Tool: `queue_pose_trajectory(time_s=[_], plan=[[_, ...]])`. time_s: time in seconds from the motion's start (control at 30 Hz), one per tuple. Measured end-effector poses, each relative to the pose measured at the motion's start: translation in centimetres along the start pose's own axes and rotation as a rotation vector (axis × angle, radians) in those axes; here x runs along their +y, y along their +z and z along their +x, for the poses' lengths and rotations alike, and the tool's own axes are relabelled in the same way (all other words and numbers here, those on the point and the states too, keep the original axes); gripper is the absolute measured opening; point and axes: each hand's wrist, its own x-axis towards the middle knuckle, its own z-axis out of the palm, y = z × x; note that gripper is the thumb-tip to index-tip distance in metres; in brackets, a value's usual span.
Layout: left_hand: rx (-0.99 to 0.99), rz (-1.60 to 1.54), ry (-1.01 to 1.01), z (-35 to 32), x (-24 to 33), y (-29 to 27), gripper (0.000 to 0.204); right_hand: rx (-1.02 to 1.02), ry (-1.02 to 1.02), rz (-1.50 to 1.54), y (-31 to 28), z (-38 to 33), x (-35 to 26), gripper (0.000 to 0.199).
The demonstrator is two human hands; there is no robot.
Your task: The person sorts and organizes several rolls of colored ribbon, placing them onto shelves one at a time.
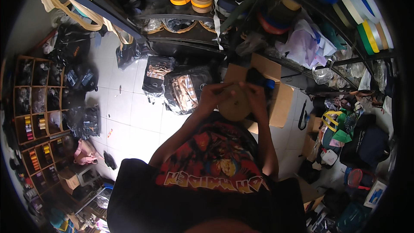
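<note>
From here, the left hand and right hand clamp their fingers on the tan webbing roll. I'd pinch evenly, clear of the cardboard box beside the right fingers.

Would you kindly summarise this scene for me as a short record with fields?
Left hand: holds the roll near its upper left edge
Right hand: holds the roll near its upper right edge
Roll: round, tan, dark spot near its middle
Box: cardboard, open, dark and blue contents
Bags: in clear plastic, left of the box
Floor: pale tiles
Cabinet: far left, many compartments
</note>
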Motion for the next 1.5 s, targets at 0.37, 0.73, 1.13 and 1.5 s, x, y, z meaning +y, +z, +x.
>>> queue_pose_trajectory(time_s=[0.37, 0.73, 1.13, 1.5], plan=[[0.502, -0.294, 0.108, 2.7, 5.3, -6.1, 0.042, -0.117, -0.392, 0.188, 6.3, 2.7, -4.0, 0.08], [0.423, -0.189, 0.282, 9.5, 15.9, -15.2, 0.053, 0.277, -0.955, -0.211, 16.4, 15.2, -15.5, 0.096], [0.224, -0.035, 0.298, 25.3, 18.8, -21.9, 0.038, 0.779, -0.798, -0.696, 19.3, 26.2, -18.8, 0.085], [0.204, 0.627, 0.412, 30.6, 16.3, -24.4, 0.035, 0.681, -0.907, -0.798, 17.5, 28.2, -18.9, 0.079]])
